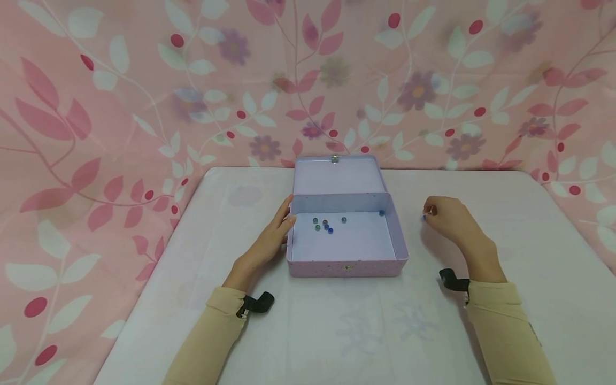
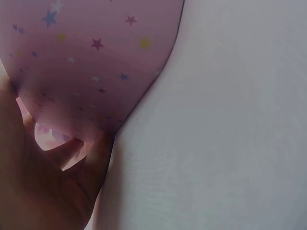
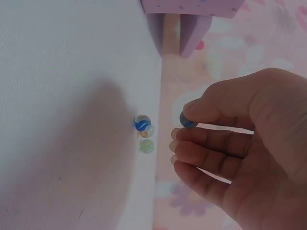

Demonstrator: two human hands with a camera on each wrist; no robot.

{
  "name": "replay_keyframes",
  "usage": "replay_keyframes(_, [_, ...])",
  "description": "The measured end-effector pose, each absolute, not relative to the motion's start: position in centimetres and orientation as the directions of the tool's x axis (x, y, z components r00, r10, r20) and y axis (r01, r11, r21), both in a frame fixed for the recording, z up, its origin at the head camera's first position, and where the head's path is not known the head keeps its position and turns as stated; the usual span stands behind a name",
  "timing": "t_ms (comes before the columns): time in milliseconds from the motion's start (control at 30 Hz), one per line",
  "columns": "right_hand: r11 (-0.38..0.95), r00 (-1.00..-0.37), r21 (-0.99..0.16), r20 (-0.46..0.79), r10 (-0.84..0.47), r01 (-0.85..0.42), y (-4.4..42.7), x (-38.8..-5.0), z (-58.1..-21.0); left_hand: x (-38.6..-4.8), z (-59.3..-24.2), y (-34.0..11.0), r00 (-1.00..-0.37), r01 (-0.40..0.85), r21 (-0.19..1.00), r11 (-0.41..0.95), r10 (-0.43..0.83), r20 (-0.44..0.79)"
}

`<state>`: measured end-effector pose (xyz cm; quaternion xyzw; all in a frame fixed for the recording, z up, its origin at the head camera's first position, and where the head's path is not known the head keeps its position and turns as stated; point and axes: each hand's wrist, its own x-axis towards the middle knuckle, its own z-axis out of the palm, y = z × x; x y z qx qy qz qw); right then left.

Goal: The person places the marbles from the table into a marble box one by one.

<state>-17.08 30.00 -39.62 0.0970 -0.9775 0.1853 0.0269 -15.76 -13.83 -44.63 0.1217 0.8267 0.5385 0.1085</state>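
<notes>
A pink-lilac hinged tin box (image 1: 346,269) lies with its lid (image 1: 339,176) tipped back. Several glass marbles (image 1: 344,220), blue, green and brownish, rest on its floor. At the box's left wall, my left hand (image 1: 269,235) grips the side, thumb at the rim and fingers along the outside; the left wrist view shows the star-printed wall (image 2: 96,62) against the fingers. To the right of the box, my right hand (image 1: 449,218) pinches a blue marble (image 3: 187,120) between thumb and index finger, above the table. Beside those fingertips are a blue-swirled marble (image 3: 142,122), an orange-tinted one and a green marble (image 3: 146,145).
A white cloth with faint prints covers the table (image 1: 337,326). Behind it hangs a pink floral curtain (image 1: 366,80), close to the raised lid. The box's front has a small metal catch (image 1: 347,267).
</notes>
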Motion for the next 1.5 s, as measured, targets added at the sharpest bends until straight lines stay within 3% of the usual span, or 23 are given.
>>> replay_keyframes(1100, [0.838,-0.883,-0.303,0.278,-0.377,-0.453,22.8,-14.3,-36.6,-15.8,-44.5,-13.8,-0.944,0.092,0.932,0.350,0.330,-0.031])
replay_keyframes(1500, [0.823,-0.858,-0.270,0.288,-0.426,-0.500,21.0,-13.4,-36.8,-15.7,-44.5,-13.8,-0.945,0.087,0.933,0.350,0.326,-0.034])
